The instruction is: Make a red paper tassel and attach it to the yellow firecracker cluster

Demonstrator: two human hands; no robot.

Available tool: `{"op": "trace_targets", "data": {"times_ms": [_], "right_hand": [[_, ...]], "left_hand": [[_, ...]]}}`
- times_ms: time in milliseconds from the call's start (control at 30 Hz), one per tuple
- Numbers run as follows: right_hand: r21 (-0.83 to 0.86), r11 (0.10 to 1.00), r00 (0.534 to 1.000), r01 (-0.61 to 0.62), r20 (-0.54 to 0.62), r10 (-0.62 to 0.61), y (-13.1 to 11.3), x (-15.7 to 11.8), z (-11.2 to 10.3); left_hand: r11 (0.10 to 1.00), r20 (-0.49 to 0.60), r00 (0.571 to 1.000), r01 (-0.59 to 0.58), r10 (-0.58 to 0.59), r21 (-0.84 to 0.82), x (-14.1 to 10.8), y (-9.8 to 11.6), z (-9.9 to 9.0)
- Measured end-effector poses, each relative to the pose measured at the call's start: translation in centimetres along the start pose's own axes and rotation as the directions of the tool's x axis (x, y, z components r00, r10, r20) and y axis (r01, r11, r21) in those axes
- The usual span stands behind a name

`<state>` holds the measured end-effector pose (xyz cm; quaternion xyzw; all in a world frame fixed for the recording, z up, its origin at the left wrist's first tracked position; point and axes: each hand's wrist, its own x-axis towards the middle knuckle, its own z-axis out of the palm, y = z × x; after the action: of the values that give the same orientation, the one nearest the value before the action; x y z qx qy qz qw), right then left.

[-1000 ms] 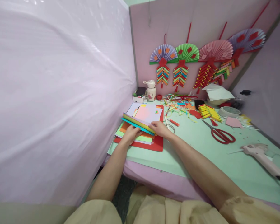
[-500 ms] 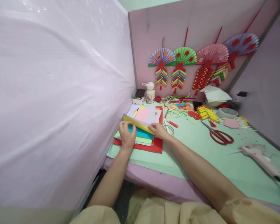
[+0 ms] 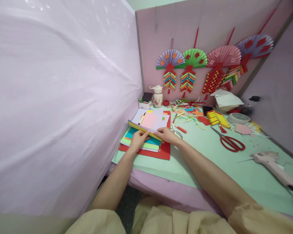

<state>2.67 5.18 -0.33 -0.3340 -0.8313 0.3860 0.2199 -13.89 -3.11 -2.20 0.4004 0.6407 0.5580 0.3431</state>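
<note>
A stack of coloured paper lies at the table's left front, with blue sheets (image 3: 130,132), pale green sheets (image 3: 150,146) and a red sheet (image 3: 164,152) showing. The near edge of the upper sheets is lifted, baring a yellow paper (image 3: 136,126) underneath. My left hand (image 3: 138,140) is closed, its fingertips pinching at the middle of that lifted edge. At the edge's right end my right hand (image 3: 167,135) is closed on the same sheets. Lilac paper (image 3: 138,116) with a pink piece (image 3: 150,119) lies on top.
Scissors with red handles (image 3: 231,143) and a glue gun (image 3: 271,164) lie to the right. Paper scraps (image 3: 185,110), a white bottle (image 3: 158,96) and a tape roll (image 3: 238,118) are farther back. Paper fans (image 3: 194,58) hang on the back wall. A pale sheet (image 3: 75,97) hangs close on the left.
My left hand has moved right along the lifted paper edge, from near its left end to the middle. The lifted edge has sunk a little. My right hand has stayed about in place.
</note>
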Motion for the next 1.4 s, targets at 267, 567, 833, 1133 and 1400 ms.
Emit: {"op": "trace_targets", "data": {"times_ms": [267,567,833,1133,1400], "right_hand": [[-0.092,0.995,0.998,0.022,-0.048,-0.026,-0.1,0.1,0.2],[-0.180,0.983,0.990,0.047,-0.122,-0.070,0.0,0.1,0.7],[-0.211,0.977,0.972,-0.027,-0.234,-0.024,0.3,0.2,1.0],[-0.173,0.984,0.966,-0.036,-0.259,-0.010,0.6,0.2,1.1],[-0.145,0.989,0.964,-0.011,-0.266,-0.028,0.8,0.2,1.3]], "left_hand": [[0.999,0.001,1.000,0.001,-0.001,-0.033,0.0,-0.1,0.0],[0.998,0.001,1.000,0.002,-0.002,-0.060,0.1,-0.2,0.1],[0.959,0.072,0.972,0.232,-0.223,-0.164,-0.9,0.6,-0.8],[0.943,0.088,0.949,0.312,-0.303,-0.113,-1.8,1.1,-1.4],[0.941,0.087,0.943,0.329,-0.322,-0.086,-1.7,1.4,-1.1]]}}
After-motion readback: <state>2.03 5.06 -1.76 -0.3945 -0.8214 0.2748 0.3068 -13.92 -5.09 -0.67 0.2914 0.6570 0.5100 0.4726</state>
